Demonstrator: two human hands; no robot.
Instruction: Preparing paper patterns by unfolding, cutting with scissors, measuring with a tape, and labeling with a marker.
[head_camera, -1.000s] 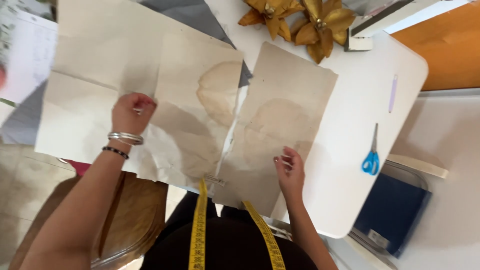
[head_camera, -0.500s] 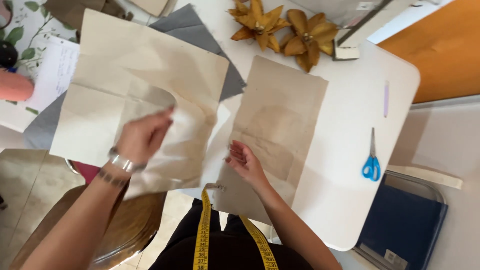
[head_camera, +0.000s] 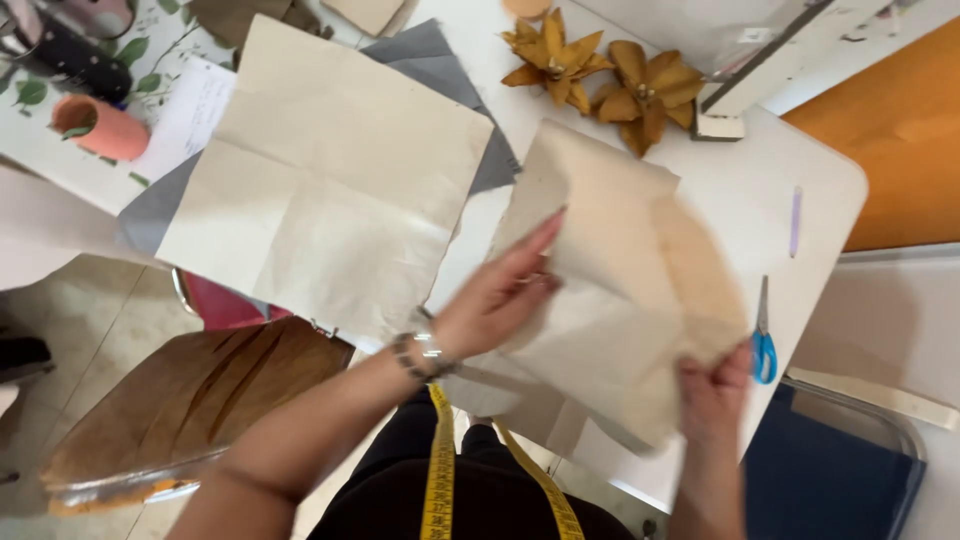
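Both hands hold a beige paper sheet (head_camera: 610, 300) lifted and bent over the white table (head_camera: 720, 190). My left hand (head_camera: 500, 295) lies with fingers flat across the sheet's middle left. My right hand (head_camera: 712, 385) pinches its lower right corner. A second, larger creased beige sheet (head_camera: 330, 185) lies flat to the left, on top of a grey sheet (head_camera: 440, 55).
Blue-handled scissors (head_camera: 762, 335) lie right of the held sheet, a lilac pen (head_camera: 795, 220) beyond them. Two dried golden flowers (head_camera: 600, 70) sit at the far edge. A wooden chair (head_camera: 190, 400) stands lower left, a blue chair (head_camera: 830, 470) lower right. A yellow tape measure (head_camera: 440, 470) hangs down my front.
The right-hand sheet has been picked up off the table and shifted right. My left hand left the big sheet and moved onto it; my right hand moved to its lower right corner.
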